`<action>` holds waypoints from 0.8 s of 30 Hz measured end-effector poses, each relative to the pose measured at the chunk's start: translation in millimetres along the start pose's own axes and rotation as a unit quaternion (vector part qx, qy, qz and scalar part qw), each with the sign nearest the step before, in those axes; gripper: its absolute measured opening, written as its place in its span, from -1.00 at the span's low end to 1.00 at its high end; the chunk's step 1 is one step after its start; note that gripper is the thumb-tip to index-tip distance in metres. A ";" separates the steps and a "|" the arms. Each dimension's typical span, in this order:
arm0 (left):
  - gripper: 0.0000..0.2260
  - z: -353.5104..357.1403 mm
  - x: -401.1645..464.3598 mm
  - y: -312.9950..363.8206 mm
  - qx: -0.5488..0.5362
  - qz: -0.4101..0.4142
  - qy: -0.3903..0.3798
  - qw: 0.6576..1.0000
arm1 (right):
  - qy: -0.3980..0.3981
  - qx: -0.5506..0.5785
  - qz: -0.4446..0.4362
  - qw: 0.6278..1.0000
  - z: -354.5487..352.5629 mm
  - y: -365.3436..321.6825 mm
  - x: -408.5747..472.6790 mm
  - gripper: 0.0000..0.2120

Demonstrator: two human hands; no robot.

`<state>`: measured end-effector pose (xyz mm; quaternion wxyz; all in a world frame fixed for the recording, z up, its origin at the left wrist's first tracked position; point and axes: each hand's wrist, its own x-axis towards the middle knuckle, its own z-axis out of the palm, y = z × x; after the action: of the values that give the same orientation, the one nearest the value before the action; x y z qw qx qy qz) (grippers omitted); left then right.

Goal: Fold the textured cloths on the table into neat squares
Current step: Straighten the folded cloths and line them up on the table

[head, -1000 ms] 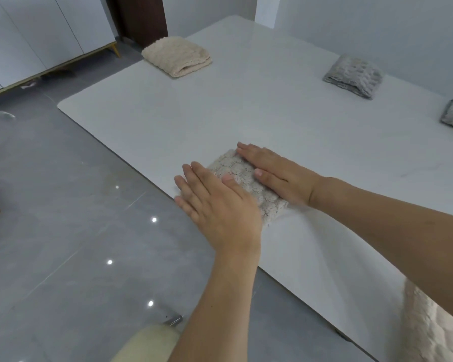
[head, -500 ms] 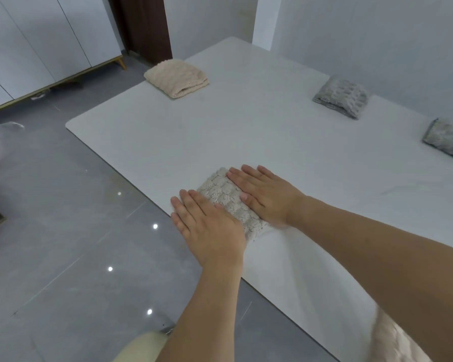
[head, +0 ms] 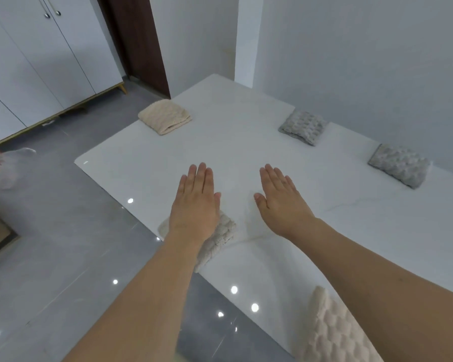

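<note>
Reaching out over the white desk (head: 246,142), both hands are flat with fingers straight and together, palms down, each grip wide and holding nothing. The left hand (head: 196,202) is above the near edge of the desk, its wrist and heel in front of a folded cream cloth (head: 220,236) that lies at that edge; whether the hand touches the cloth cannot be told. The right hand (head: 280,199) is beside it, well apart from the cloth, over bare desk surface. A folded beige cloth (head: 165,120) sits at the far left corner of the desk. Two folded grey cloths lie along the far side by the wall: the nearer-left grey cloth (head: 304,126) and the right grey cloth (head: 400,164). Another cream textured cloth (head: 332,333) shows at the bottom edge of the view, partly hidden by the right forearm.
</note>
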<state>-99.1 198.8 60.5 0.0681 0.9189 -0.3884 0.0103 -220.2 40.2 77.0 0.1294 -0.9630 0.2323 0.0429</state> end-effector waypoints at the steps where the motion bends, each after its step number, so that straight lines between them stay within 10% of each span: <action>1: -0.48 -6.4 4.4 7.7 0.006 0.006 -0.004 1.000 | 0.000 0.002 0.011 1.000 -7.1 7.0 -1.5 -0.43; 12: -0.48 -72.5 44.4 73.6 0.001 -0.055 0.000 0.999 | -0.009 -0.013 -0.038 0.999 -83.3 49.5 -14.1 -0.43; 24: -0.47 -132.6 8.8 -5.6 0.030 -0.172 0.028 0.984 | -0.026 -0.060 -0.201 0.977 -140.2 -47.1 19.7 -0.43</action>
<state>-84.5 214.1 191.8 0.0521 0.9730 -0.2221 0.0359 -177.9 34.3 220.0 0.0836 -0.9946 0.0278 0.0549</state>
